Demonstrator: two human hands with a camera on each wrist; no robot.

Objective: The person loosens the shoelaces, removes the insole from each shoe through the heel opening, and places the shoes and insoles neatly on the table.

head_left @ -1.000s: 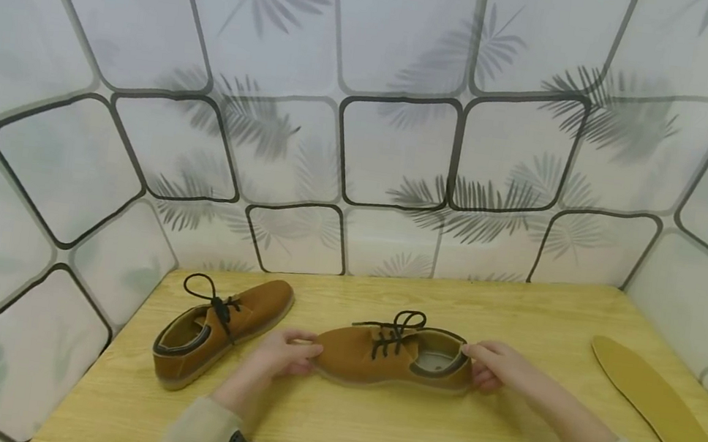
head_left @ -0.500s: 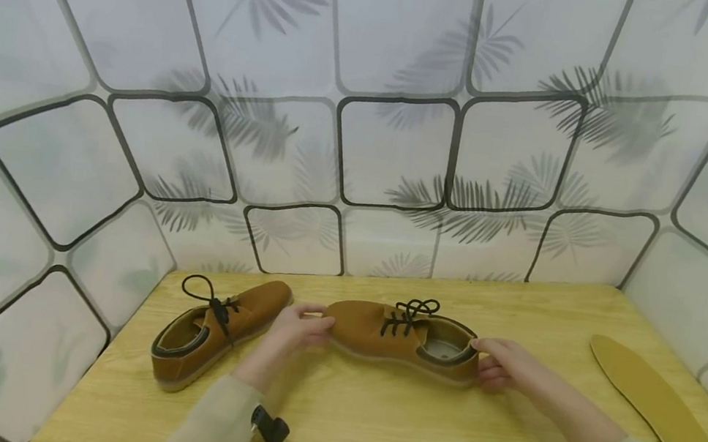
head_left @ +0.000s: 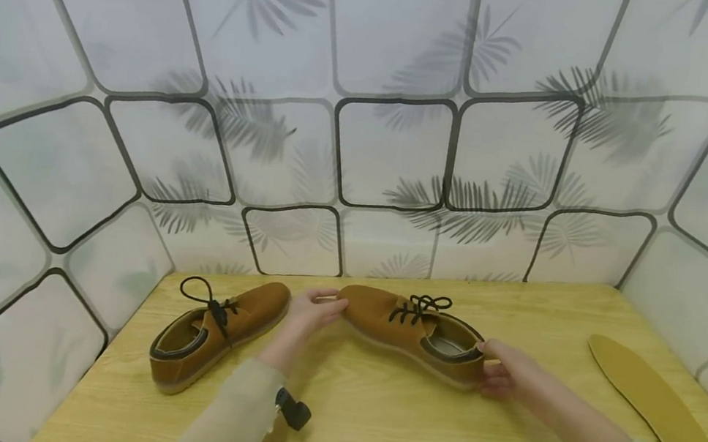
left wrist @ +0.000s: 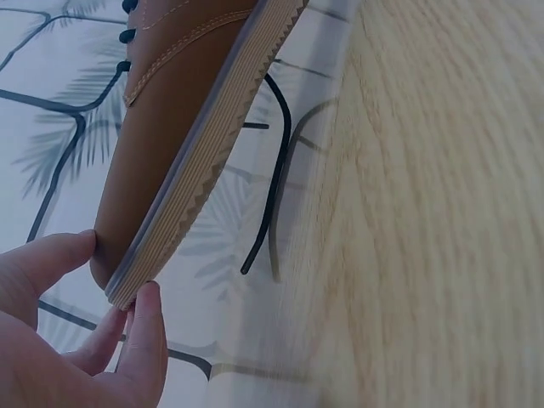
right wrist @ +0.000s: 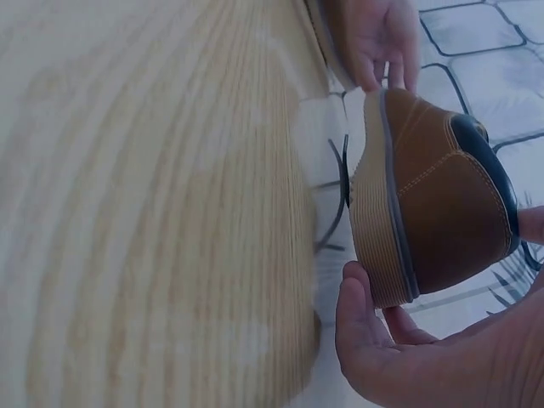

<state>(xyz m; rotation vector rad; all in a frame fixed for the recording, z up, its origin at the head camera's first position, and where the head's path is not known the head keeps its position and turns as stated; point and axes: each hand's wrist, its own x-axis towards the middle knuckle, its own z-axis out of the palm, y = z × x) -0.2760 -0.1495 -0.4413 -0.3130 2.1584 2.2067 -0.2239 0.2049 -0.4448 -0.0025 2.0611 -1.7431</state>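
Note:
A brown lace-up shoe (head_left: 381, 320) with black laces is held just off the wooden table, toe to the left and angled toward the back wall. My left hand (head_left: 311, 311) pinches its toe, thumb on the upper and fingers under the sole (left wrist: 204, 166), as the left wrist view shows. At the heel, my right hand (head_left: 511, 371) grips with the thumb at the collar and fingers below the heel (right wrist: 387, 246). The matching brown shoe (head_left: 255, 312) stands on the table left of my left hand, its laces tied.
A tan insole (head_left: 656, 406) lies flat on the right side of the wooden table (head_left: 407, 434). Patterned white walls (head_left: 384, 247) rise behind the table and at both sides.
Both hands have carried the held shoe away from me and slightly right, and its toe has swung toward the back wall. The other shoe and the insole stay put.

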